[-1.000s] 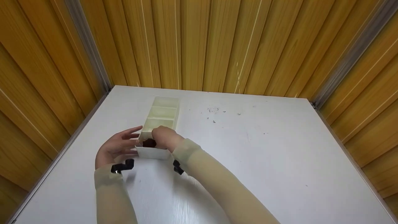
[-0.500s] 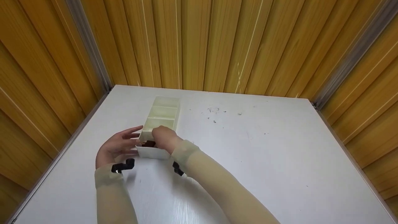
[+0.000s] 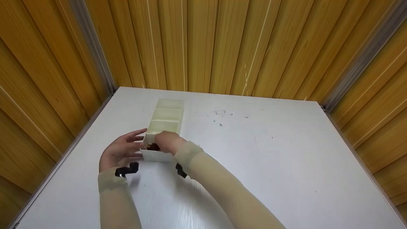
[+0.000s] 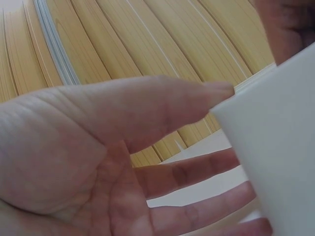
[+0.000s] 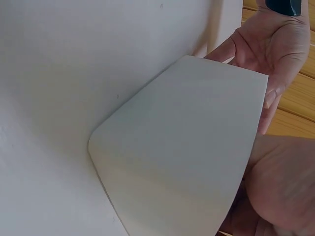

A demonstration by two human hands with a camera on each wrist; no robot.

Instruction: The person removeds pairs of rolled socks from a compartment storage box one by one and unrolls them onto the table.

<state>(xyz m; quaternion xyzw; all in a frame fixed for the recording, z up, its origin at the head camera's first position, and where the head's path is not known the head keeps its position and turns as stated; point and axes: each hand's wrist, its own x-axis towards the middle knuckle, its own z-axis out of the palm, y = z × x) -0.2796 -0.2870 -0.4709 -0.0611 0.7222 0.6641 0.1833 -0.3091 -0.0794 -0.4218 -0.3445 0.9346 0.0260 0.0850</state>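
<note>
A long white divided box (image 3: pixel 157 156) stands on the table with its narrow end toward me. Small dark brown pieces (image 3: pixel 153 147) lie in its nearest compartment; their kind does not show. My left hand (image 3: pixel 118 149) is at the box's left side, its fingers extended along the wall. In the left wrist view the thumb (image 4: pixel 216 93) touches the top corner of the rim. My right hand (image 3: pixel 167 141) reaches down into that same near compartment from the right. Its fingers are hidden by the box wall, and I cannot tell what they hold.
Several further compartments (image 3: pixel 165 114) of the box run away from me, bare inside. Small dark specks (image 3: pixel 219 113) mark the white table (image 3: pixel 254 178) to the right. Wood-patterned panels (image 3: pixel 197 47) wall the table at the back and both sides.
The brown pieces in the near compartment have shifted a little beside my right hand. Both hands stay almost in place, and the box stands where it was.
</note>
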